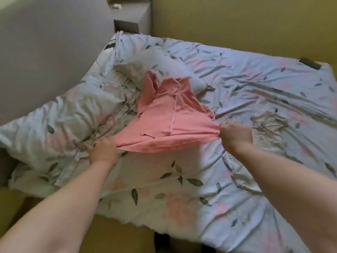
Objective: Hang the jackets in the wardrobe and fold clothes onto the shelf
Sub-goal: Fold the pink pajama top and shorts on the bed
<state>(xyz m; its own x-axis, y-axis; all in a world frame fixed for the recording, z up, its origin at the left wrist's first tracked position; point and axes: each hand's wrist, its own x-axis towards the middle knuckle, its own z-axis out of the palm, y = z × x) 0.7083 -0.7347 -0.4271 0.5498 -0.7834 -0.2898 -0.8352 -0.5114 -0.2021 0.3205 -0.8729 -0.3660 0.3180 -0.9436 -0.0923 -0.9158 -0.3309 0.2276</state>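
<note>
One pillow point(60, 114) at the left edge of one bed point(255, 179). Left hand point(103, 152) grips the hem's left corner of one pink shirt point(169, 121), stretched mid-bed, collar toward the far edge. Right hand point(235, 136) fisted on the hem's right corner.

pink white-piped button shirt point(169, 114) on floral-sheeted bed point(255, 106) | left hand point(104, 152) grips hem corner | right hand point(236, 135) grips opposite corner, hem taut

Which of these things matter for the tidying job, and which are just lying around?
In the job: pink shirt, left hand and right hand, both gripping its hem.
Just lying about: pillow, floral bedcover, dark object at the bed's far corner, bedside cabinet.
</note>
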